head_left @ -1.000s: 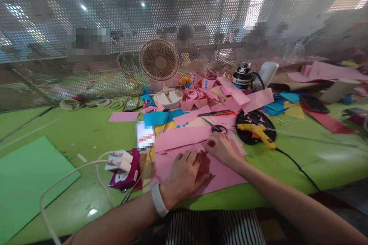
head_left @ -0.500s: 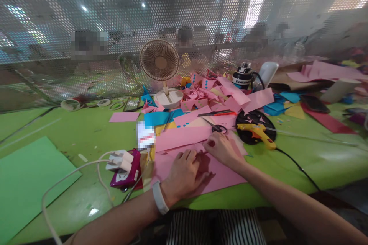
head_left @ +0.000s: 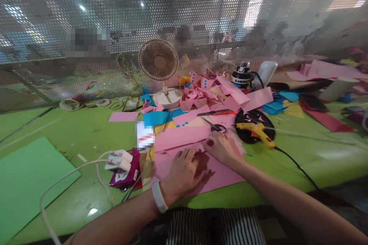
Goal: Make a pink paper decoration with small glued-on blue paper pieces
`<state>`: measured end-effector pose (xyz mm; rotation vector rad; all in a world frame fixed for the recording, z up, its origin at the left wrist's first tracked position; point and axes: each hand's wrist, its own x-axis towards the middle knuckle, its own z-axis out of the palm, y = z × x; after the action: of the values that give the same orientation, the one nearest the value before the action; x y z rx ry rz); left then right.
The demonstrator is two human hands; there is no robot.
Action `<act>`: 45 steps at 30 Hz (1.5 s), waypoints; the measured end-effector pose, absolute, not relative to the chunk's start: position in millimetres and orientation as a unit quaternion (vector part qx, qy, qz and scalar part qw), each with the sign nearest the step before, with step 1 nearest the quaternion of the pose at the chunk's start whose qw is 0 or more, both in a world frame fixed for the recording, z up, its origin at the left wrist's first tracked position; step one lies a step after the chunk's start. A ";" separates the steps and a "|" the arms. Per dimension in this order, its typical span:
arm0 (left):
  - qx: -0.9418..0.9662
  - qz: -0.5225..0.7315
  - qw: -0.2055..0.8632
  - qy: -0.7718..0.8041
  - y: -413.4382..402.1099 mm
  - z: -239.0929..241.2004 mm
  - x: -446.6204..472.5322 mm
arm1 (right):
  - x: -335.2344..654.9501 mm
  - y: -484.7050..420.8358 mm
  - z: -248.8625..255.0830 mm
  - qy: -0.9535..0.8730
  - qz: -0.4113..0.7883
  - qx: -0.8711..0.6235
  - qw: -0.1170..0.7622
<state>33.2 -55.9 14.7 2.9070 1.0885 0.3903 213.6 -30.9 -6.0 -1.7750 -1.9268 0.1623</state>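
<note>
- Nearest: both forearms come in from the near edge of the green tabletop (head_left: 86, 134) and meet over one pink sheet (head_left: 224, 174) that lies flat at that edge
- Left hand (head_left: 184, 172): palm down on the sheet, fingers (head_left: 184, 155) spread and flat, pressing the paper rather than gripping it; a white band sits on the wrist
- Right hand (head_left: 221, 148): just beyond and to the right of the left one, nearly touching it; fingertips bent down onto the sheet's far part, pinching or creasing – whether paper is caught between them cannot be told
- Key relation: the sheet lies under both hands, its long axis running left to right across the body; the worked spot sits between the two hands, at the right hand's fingertips
- Just beyond the right hand: scissors (head_left: 215, 126), handles toward the fingers, blades pointing away to the left; the right hand is the nearer one
- Right of that: yellow glue gun (head_left: 257, 132) on a black disc, cord trailing off to the right
- Left: white charger (head_left: 119, 160) on a magenta phone, near the left hand
- Far: heap of pink and blue paper scraps, desk fan (head_left: 158, 61), perforated screen
</note>
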 end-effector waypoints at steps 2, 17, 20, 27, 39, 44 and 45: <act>0.929 0.121 0.008 0.349 -55.7 14.9 33.3 | 213.3 -31.7 -5.5 -0.710 0.050 -0.656 0.251; 0.928 0.140 0.018 0.345 -52.8 13.6 33.5 | 212.6 -33.2 -5.0 -0.726 0.013 -0.648 0.228; 0.928 0.129 0.009 0.348 -53.1 14.2 34.5 | 214.4 -34.1 0.2 -0.725 0.012 -0.646 0.237; 0.927 0.122 0.002 0.355 -56.9 18.8 39.3 | 221.8 -45.5 8.5 -0.783 -0.011 -0.573 0.241; 0.933 0.106 0.004 0.343 -55.0 13.9 35.6 | 231.9 -76.3 -19.6 -0.875 -0.040 -0.460 0.146; 0.932 0.104 0.004 0.346 -54.3 13.8 36.3 | 231.4 -74.1 -21.5 -0.874 -0.031 -0.460 0.153; 0.933 0.103 0.005 0.345 -54.3 13.6 36.2 | 231.0 -74.4 -21.1 -0.873 -0.030 -0.462 0.156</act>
<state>36.2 -54.3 13.6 2.9217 1.0816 0.3222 231.0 -74.4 -21.1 -1.3231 -2.4985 -0.0854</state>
